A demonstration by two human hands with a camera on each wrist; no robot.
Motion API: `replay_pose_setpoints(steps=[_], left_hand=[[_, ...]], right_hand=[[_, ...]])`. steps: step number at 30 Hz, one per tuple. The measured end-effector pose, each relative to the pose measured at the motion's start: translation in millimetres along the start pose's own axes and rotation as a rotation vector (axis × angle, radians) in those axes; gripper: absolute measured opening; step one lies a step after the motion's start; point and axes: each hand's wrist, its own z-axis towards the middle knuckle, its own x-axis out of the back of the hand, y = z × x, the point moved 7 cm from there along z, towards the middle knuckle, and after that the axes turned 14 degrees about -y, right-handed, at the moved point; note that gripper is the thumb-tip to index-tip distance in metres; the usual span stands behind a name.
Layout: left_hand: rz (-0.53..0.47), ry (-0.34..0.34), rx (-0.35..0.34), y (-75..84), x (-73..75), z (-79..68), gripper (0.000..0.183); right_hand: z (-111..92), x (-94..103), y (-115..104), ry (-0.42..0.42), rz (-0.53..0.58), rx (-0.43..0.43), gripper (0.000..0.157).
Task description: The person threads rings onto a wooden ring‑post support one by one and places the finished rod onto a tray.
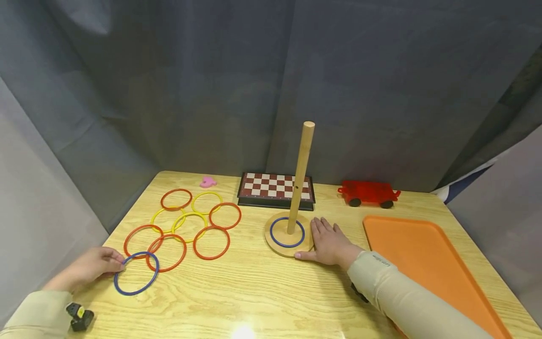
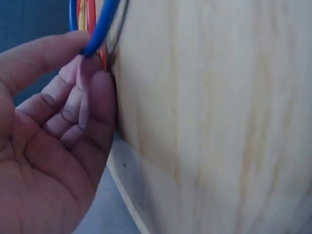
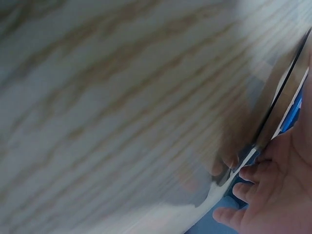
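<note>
At the table's left side my left hand (image 1: 95, 267) pinches a blue ring (image 1: 157, 269) by its left edge. In the left wrist view the thumb and fingers meet on the blue ring (image 2: 102, 27), which is tilted up off the tabletop. A wooden post (image 1: 300, 174) stands upright on a round base (image 1: 292, 253). Another blue ring (image 1: 288, 246) lies on that base, around the post. My right hand (image 1: 328, 242) rests against the base's right side, fingers extended and thumb at the near edge. The right wrist view shows the palm (image 3: 287, 190) beside the base's rim.
Several red rings (image 1: 229, 245) and yellow rings (image 1: 173, 228) lie loosely overlapping on the left. Behind the post is a checkered game board (image 1: 271, 186). A red toy wagon (image 1: 367, 192), an orange tray (image 1: 406, 240) and a pink piece (image 1: 208, 182) are also on the table.
</note>
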Motion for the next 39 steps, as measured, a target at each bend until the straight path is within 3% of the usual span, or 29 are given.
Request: replay_pose_setpoints(steps=[4, 8, 14, 19, 24, 28, 35, 39], left_hand=[[-0.276, -0.075, -0.068, -19.1, 0.5, 2.5, 0.013], [-0.553, -0.178, -0.223, -21.6, 1.4, 3.5, 0.022], [-0.793, -0.315, -0.457, 3.1, 2.7, 6.9, 0.039], [-0.856, -0.320, -0.550, 38.0, 2.0, 16.5, 0.040], [-0.814, -0.225, -0.565, 88.5, 4.4, 32.7, 0.033], [-0.788, -0.155, -0.593, 147.2, 8.8, 49.2, 0.028], [-0.779, -0.161, -0.680, 259.1, 3.0, 67.6, 0.025], [-0.827, -0.167, -0.719, 319.8, -3.3, 75.1, 0.019]], right_hand=[[-0.7, -1.2, -0.4, 0.000, -0.008, -0.002, 0.124], [2.2, -4.4, 2.4, 0.007, -0.024, -0.007, 0.128], [1.1, -0.5, 1.1, 0.007, -0.003, -0.009, 0.123], [-1.5, 1.2, 0.2, -0.002, -0.007, -0.020, 0.121], [-1.5, 1.2, -0.1, 0.001, -0.016, -0.025, 0.121], [-0.6, 1.3, 0.9, -0.001, -0.013, -0.026, 0.121], [1.7, -5.2, 1.1, -0.007, -0.005, -0.020, 0.123], [-2.3, -1.7, 0.6, -0.023, -0.011, -0.033, 0.124]])
